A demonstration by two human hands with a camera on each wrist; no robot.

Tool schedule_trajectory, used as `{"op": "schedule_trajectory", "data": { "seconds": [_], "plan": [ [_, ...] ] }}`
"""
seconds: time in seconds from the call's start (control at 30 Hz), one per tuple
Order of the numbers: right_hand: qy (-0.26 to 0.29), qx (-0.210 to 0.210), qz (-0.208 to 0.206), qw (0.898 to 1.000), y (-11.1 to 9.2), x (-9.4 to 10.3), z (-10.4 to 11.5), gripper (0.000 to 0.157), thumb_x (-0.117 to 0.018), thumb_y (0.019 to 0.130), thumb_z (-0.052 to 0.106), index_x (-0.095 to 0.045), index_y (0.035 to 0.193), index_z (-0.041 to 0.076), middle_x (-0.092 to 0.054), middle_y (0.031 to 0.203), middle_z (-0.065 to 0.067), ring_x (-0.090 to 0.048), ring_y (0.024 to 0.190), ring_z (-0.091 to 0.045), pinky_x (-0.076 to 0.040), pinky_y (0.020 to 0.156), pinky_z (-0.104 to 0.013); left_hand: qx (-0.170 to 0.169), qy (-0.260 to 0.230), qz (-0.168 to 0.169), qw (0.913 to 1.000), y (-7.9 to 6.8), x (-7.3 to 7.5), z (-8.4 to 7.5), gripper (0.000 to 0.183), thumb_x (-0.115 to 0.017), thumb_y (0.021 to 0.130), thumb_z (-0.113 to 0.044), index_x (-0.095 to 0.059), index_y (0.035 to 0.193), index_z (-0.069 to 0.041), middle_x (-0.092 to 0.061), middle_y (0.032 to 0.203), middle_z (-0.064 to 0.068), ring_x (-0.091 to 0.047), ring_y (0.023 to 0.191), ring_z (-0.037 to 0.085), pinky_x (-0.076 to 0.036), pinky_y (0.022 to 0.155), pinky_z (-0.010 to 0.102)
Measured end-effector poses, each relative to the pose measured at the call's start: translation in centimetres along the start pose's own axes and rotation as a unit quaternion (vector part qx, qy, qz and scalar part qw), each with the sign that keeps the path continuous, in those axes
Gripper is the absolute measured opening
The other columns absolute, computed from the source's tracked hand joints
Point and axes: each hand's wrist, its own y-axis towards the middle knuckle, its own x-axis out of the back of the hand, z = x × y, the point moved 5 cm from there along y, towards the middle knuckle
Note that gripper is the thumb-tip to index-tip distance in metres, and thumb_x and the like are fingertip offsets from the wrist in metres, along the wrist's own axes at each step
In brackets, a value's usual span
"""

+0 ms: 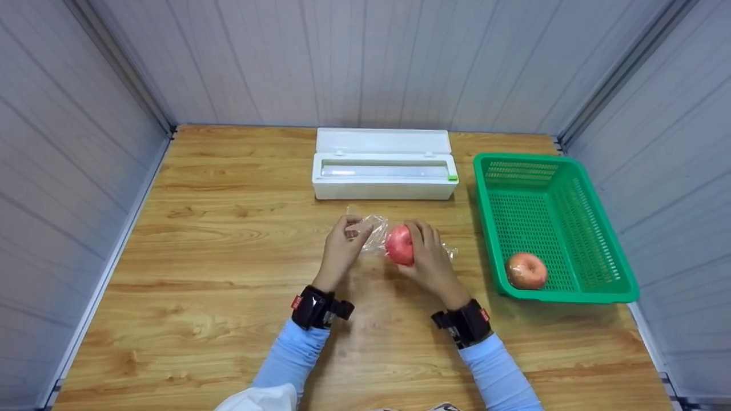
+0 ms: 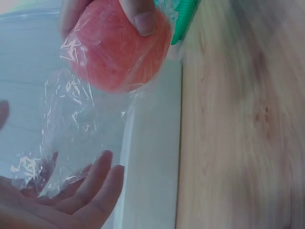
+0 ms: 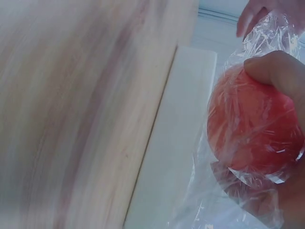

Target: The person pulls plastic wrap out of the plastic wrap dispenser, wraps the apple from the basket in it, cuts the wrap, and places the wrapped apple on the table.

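A red apple point(image 1: 398, 245) partly covered in clear plastic film is held in my right hand point(image 1: 425, 257), the thumb and fingers curved round it. In the right wrist view the film point(image 3: 274, 36) stretches tight and wrinkled over the apple point(image 3: 252, 124), with loose film hanging below. To the left, a crumpled tail of film point(image 1: 374, 231) runs from the apple to my left hand point(image 1: 342, 242). The left wrist view shows that hand's fingers point(image 2: 97, 191) spread under the film's end, with the thumb standing apart from them.
Behind the hands stands a white film dispenser box point(image 1: 385, 191), its lid point(image 1: 382, 140) raised and a roll inside. On the right, a green plastic basket point(image 1: 594, 297) holds another apple point(image 1: 526, 271) in its near left corner. Panel walls border the wooden table point(image 1: 228, 251) at the back and sides.
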Motion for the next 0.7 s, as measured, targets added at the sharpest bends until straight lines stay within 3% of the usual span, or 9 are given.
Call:
{"op": "schedule_trajectory", "data": {
  "seconds": [0.17, 0.4, 0.5, 0.6, 0.7],
  "plan": [
    [0.006, 0.007, -0.009, 1.0, -0.5, 0.5, 0.2, 0.088, -0.086, 0.059, 0.019, -0.039, 0.132, 0.005, -0.042, 0.13, -0.021, -0.045, 0.116, -0.037, -0.049, 0.089, -0.052, -0.017, -0.012, -0.035, 0.9992, 0.0, 0.3, -0.1, 0.016, -0.058, 0.091, -0.014, -0.061, 0.099, -0.001, -0.066, 0.104, 0.017, -0.067, 0.087, 0.027, -0.055, 0.073, 0.032],
    [0.034, -0.003, -0.021, 0.999, -1.1, 1.5, 0.1, 0.086, -0.085, 0.059, 0.016, -0.038, 0.131, 0.008, -0.042, 0.128, -0.019, -0.045, 0.116, -0.035, -0.051, 0.087, -0.051, -0.01, -0.054, -0.054, 0.997, 0.2, 0.9, -0.2, 0.016, -0.05, 0.095, -0.01, -0.06, 0.102, 0.001, -0.066, 0.103, 0.017, -0.066, 0.085, 0.032, -0.056, 0.076, 0.034],
    [0.049, -0.011, -0.031, 0.998, -1.3, 2.0, 0.0, 0.086, -0.085, 0.059, 0.016, -0.038, 0.131, 0.008, -0.042, 0.128, -0.019, -0.045, 0.115, -0.034, -0.051, 0.086, -0.051, -0.015, -0.066, -0.064, 0.9956, 0.2, 1.2, -0.2, 0.017, -0.047, 0.096, -0.011, -0.06, 0.099, 0.001, -0.065, 0.092, 0.015, -0.062, 0.079, 0.034, -0.054, 0.067, 0.029],
    [0.064, -0.017, -0.042, 0.997, -1.4, 2.3, -0.2, 0.085, -0.085, 0.059, 0.015, -0.04, 0.131, 0.006, -0.043, 0.128, -0.019, -0.045, 0.115, -0.034, -0.05, 0.09, -0.051, -0.016, -0.069, -0.075, 0.9947, 0.3, 1.5, -0.2, 0.018, -0.047, 0.097, -0.013, -0.061, 0.095, -0.001, -0.061, 0.079, 0.012, -0.057, 0.067, 0.026, -0.048, 0.058, 0.025],
    [0.077, -0.025, -0.042, 0.996, -1.6, 2.7, -0.3, 0.086, -0.085, 0.059, 0.015, -0.04, 0.132, 0.005, -0.042, 0.128, -0.02, -0.045, 0.116, -0.034, -0.048, 0.093, -0.05, -0.007, -0.076, -0.078, 0.994, 0.3, 1.6, 0.0, 0.018, -0.047, 0.097, -0.014, -0.06, 0.095, -0.002, -0.062, 0.08, 0.011, -0.053, 0.062, 0.014, -0.048, 0.057, 0.024]
  ]
}}
